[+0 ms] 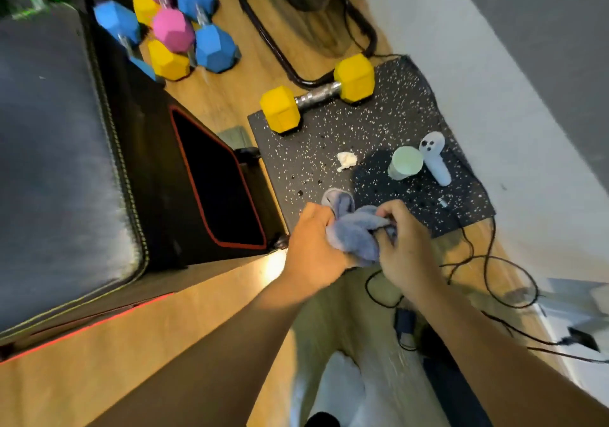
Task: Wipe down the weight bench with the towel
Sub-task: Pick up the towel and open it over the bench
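Bunching the towel [354, 233] between both hands. It's soft, light, floppy cloth with little slip risk, probably best gathered into a wad in one palm so a flat face meets the pad. Left hand [311, 245] curls round its left side; right hand [407, 245] pinches into the right folds. Towel sits over the near edge of the speckled mat [379, 120]. Weight bench [49, 163] is well apart at left, untouched.

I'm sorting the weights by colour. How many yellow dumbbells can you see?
2. One yellow dumbbell lies alone at the far edge of the speckled mat; the other shows two yellow ends in the coloured pile beside the bench. More may be hidden there.
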`<control>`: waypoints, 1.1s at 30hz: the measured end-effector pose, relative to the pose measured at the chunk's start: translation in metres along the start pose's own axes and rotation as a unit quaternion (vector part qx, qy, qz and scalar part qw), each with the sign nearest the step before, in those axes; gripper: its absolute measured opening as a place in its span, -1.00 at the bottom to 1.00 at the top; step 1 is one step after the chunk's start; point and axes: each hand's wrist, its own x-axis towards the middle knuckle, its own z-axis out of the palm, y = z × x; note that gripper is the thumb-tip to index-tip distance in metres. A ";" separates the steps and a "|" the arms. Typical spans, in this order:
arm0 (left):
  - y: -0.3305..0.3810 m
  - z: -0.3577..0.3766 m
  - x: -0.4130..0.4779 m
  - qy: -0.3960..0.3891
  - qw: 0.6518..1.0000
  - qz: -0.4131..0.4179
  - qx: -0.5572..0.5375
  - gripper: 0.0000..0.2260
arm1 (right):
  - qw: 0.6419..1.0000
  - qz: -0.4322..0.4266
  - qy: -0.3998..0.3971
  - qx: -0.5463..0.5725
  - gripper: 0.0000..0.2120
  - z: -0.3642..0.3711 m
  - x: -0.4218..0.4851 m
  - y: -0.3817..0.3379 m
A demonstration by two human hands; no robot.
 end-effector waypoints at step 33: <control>0.027 -0.488 -0.255 0.239 0.968 0.074 0.018 -0.76 | 0.941 -0.152 -0.298 -0.044 -0.87 0.051 -0.068 -0.514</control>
